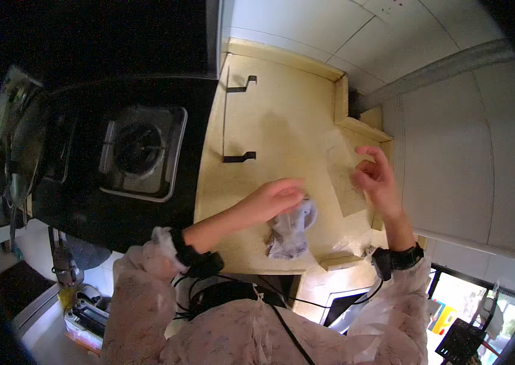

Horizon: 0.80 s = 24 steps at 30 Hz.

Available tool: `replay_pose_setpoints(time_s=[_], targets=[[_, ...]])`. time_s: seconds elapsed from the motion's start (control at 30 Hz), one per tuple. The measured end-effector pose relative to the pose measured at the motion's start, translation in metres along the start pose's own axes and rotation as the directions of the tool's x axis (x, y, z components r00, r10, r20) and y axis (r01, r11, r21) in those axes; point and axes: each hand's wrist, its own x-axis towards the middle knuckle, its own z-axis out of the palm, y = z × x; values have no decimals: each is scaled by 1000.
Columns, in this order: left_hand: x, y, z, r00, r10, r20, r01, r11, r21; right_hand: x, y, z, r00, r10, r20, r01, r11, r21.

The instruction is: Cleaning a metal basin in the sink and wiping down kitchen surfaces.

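A crumpled greyish-white cloth (291, 235) lies on the cream countertop (280, 105) close to my body. My left hand (285, 196) is at the cloth's far end, blurred, its fingers pointing right. Whether it touches the cloth cannot be told. Over the right side of the counter, my right hand (376, 178) hangs with its fingers bent and apart, and nothing shows in it. Beneath it a paler, sheet-like patch (348, 189) is visible on the counter. Black bands with cables circle both wrists.
A black hob with a burner (141, 150) adjoins the counter on the left. A thin dark rod with two bent black brackets (240, 158) lies near the hob. Raised ledges (285, 57) edge the counter's back. Pale panels (444, 164) stand at the right.
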Motion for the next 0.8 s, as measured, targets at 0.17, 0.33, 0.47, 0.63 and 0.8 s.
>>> replay_pose_setpoints(time_s=[0.17, 0.33, 0.47, 0.63, 0.8], targets=[[12, 17, 24, 994, -108, 4, 100, 904, -415, -22, -4, 51, 967, -239, 85, 244, 784, -571], [10, 12, 22, 997, -73, -9, 58, 856, -514, -39, -13, 68, 915, -358, 187, 386, 637, -667], [13, 7, 24, 994, -111, -21, 73, 771, -633, -34, 0, 46, 989, -148, 24, 144, 894, -424], [7, 18, 31, 998, -64, 11, 55, 754, -654, -29, 7, 30, 954, 235, 184, -252, 965, 74], [12, 18, 34, 974, -227, 26, 223, 924, -311, -24, 7, 18, 972, 160, 175, -150, 986, -65]])
